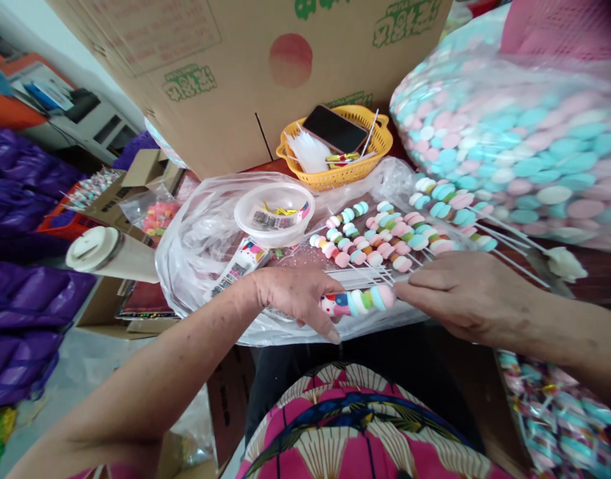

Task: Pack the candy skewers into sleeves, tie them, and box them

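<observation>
Between my hands, a marshmallow skewer (369, 300) lies sideways, its pink, white, green and blue pieces partly inside a printed wrapper (336, 304). My left hand (303, 298) is closed around the wrapped end, thumb toward me. At the other end, the fingers of my right hand (448, 291) pinch together beside the pink marshmallow; the stick there is hidden by them. Just beyond lie several finished marshmallow skewers (385, 239) and some white sticks (360, 275). A stack of flat printed wrappers (239, 266) rests past my left wrist.
A clear plastic bowl (245, 206) holds printed wrappers and yellow ties. Behind it stand a yellow basket (330, 178) with a phone (335, 129) and a big cardboard box (235, 86). A large bag of marshmallows (515, 140) fills the right; a lidded cup (116, 253) stands left.
</observation>
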### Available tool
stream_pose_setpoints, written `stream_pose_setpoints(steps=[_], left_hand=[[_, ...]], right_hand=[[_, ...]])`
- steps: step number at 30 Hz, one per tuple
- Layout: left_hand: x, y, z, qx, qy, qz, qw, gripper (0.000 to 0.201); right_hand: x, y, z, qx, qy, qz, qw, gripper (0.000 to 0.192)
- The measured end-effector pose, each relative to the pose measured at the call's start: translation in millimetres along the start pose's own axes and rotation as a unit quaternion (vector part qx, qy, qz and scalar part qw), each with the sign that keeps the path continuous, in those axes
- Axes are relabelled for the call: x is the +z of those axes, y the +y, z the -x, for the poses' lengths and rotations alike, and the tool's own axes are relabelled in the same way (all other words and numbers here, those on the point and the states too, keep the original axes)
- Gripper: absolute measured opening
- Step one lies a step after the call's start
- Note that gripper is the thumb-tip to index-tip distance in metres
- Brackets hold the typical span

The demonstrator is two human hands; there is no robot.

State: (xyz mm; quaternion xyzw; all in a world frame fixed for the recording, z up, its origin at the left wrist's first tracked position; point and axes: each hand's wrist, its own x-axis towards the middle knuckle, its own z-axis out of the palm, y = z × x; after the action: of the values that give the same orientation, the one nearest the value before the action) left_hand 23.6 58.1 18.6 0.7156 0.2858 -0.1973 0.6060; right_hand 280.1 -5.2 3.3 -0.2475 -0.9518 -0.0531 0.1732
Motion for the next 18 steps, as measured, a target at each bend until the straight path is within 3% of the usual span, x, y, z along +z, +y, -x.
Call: stream_pose_setpoints(steps=[5, 12, 18], left_hand=[[8.9, 13, -11, -0.001, 0.017, 0.037, 0.999, 0.029], [18.0, 12, -36, 0.027, 0.058, 0.075, 0.995, 0.027], [22.0, 9, -41, 0.002, 0.128, 0.04, 0.991, 0.022]], right_hand=[[12, -11, -10, -0.018, 0.05, 0.016, 0.998, 0.025], [25, -13, -20, 0.05, -0.007, -0.128, 0.99, 0.022], [23, -5, -16, 0.109, 0.011, -0.169, 0.98, 0.023]])
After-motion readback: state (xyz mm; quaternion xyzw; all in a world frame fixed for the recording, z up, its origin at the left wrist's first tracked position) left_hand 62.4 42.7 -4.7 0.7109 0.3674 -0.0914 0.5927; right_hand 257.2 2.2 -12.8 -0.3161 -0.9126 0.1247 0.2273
